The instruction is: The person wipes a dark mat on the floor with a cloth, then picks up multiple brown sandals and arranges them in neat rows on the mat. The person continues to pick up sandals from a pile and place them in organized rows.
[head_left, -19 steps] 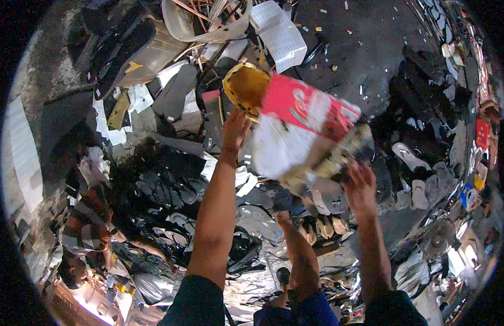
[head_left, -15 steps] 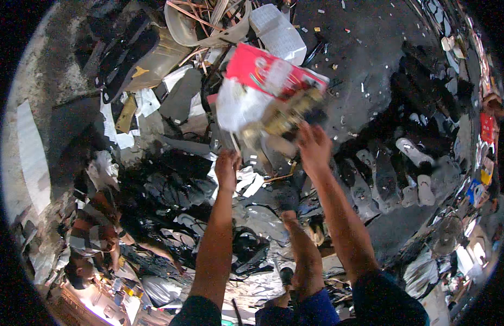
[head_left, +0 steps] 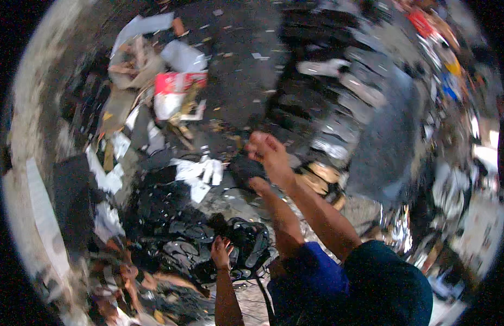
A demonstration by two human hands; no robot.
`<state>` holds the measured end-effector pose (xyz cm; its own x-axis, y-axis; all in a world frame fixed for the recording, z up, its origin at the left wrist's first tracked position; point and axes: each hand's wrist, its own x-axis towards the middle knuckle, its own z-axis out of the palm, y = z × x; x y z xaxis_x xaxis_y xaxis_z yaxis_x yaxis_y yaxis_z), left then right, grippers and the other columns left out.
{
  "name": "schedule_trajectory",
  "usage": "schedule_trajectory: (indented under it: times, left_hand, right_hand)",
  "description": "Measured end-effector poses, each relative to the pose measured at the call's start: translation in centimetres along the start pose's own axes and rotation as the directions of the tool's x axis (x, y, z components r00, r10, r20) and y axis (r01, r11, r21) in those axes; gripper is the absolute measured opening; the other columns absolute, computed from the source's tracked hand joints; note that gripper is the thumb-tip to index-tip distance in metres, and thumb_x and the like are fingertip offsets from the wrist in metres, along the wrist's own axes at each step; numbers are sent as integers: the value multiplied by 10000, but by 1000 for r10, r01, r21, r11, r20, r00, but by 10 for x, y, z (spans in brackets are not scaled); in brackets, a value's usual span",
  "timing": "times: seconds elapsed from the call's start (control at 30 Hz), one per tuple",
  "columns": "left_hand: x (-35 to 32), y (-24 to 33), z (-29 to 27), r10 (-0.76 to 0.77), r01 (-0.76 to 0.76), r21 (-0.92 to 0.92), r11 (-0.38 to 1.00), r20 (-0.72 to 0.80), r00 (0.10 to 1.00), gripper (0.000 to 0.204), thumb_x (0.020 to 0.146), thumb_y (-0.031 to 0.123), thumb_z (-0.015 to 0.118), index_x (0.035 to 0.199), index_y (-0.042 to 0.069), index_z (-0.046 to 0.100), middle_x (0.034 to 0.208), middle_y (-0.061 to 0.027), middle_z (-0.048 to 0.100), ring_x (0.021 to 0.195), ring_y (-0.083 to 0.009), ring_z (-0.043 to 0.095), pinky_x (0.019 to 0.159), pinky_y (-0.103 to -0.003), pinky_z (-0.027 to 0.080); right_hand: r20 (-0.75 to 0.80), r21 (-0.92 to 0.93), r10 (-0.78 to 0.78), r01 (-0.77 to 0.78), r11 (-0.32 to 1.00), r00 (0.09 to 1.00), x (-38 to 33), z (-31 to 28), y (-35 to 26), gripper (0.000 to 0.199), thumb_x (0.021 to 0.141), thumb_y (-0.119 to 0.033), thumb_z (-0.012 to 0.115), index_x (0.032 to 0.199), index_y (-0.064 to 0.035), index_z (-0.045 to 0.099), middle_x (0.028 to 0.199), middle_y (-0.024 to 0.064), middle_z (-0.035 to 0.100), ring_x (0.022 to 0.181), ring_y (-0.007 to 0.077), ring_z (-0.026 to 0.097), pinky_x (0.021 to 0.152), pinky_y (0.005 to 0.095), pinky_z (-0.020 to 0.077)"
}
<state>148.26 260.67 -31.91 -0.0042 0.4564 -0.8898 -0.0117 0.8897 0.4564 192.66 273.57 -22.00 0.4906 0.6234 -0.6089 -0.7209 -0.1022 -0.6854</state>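
My left hand [head_left: 221, 252] is low in the view, over a heap of black sandals or straps [head_left: 181, 247]. Its fingers look apart, and I see nothing held in them. Higher up and to the right, my right hand [head_left: 267, 148] is stretched forward above the dark floor, beside my own leg [head_left: 279, 217]. Its fingers are bent and smeared by motion, and whether they hold something small does not show. A red and white box [head_left: 170, 95] with brownish pieces at its side lies ahead to the left, apart from both hands.
White paper scraps [head_left: 200, 174] lie left of my right hand. Rows of grey and black shoe soles [head_left: 339, 127] fill the right, beside a dark grey sheet [head_left: 388, 144]. A tub of scraps [head_left: 135, 62] stands far left. Another person [head_left: 116, 288] is at the lower left.
Both hands have left the red and white box, which now lies on the floor. My left hand has drawn back toward the black heap. The view has swung to the right.
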Motion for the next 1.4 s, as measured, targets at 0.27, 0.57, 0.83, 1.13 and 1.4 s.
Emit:
schedule_trajectory:
  times: [0.27, 0.57, 0.83, 1.13, 1.4]
  left_hand:
    - [-116, -53, 34, 119, -157, 483, 861, 109, 987, 501, 1015, 350, 592, 1395, 36, 498, 1254, -119, 626, 1027, -239, 661, 745, -368, 588]
    - [-123, -143, 172, -117, -316, 824, 471, 413, 903, 379, 1025, 204, 569, 1352, 16, 543, 1185, -70, 650, 950, -185, 646, 732, -311, 540]
    - [-49, -290, 357, -236, -701, 701, -132, 665, 709, 423, 970, 291, 607, 1272, -5, 592, 1131, -165, 663, 1019, -306, 640, 883, -408, 517]
    - [-113, -565, 642, -435, -961, -183, -207, 897, -77, 640, 896, 285, 693, 1440, 72, 432, 1419, -214, 496, 1303, -423, 454, 1138, -499, 336]
    - [-116, -655, 768, 11, -964, -176, -198, 983, -182, 277, 961, 237, 617, 870, -24, 626, 789, -228, 644, 723, -438, 622, 658, -474, 493]
  right_hand:
    - [-599, -20, 133, -180, 983, 789, -313, -347, 102, 346, 986, -338, 641, 1138, -27, 632, 976, 59, 680, 893, 156, 683, 675, 281, 534]
    - [-958, 94, 171, -314, 945, 228, -579, -617, 202, 290, 971, -311, 632, 1039, -29, 641, 900, 57, 668, 755, 152, 690, 562, 294, 521]
    - [-855, 199, 179, -10, 980, 486, -420, -833, 184, 242, 960, -290, 627, 1085, -84, 645, 831, 21, 648, 726, 116, 630, 607, 276, 493]
    - [-921, 32, -79, 279, 960, 381, -247, -997, 117, 275, 756, -69, 631, 1014, 26, 641, 885, 91, 624, 763, 188, 544, 697, 360, 463]
    - [-421, -888, -670, -125, 443, 611, -246, -1034, 84, 565, 840, -127, 619, 1392, -35, 543, 1438, 149, 526, 1396, 333, 421, 1162, 465, 316]
